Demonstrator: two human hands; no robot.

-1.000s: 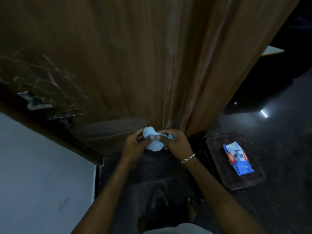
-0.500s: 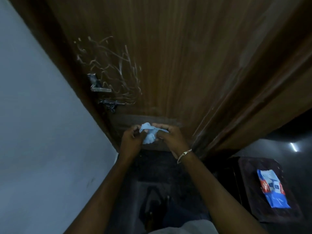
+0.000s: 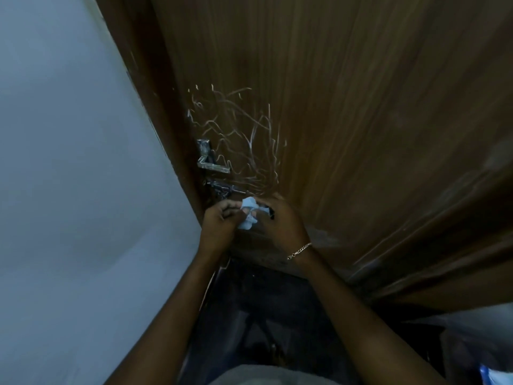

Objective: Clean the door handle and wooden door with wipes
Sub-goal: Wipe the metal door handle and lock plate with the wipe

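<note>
Head view: left hand (image 3: 219, 222) and right hand (image 3: 280, 222) both pinch a crumpled pale-blue wipe (image 3: 248, 216) in curled fingers (image 3: 226, 209), low before the brown wooden door (image 3: 361, 107). The silver metal lever door handle (image 3: 212, 162) lies above and slightly left of the wipe, its long axis horizontal. The left hand is nearer.

Both hands (image 3: 249, 220) pinching crumpled wipe (image 3: 248, 215), just below dim, perhaps metal, door handle (image 3: 211, 159)
</note>
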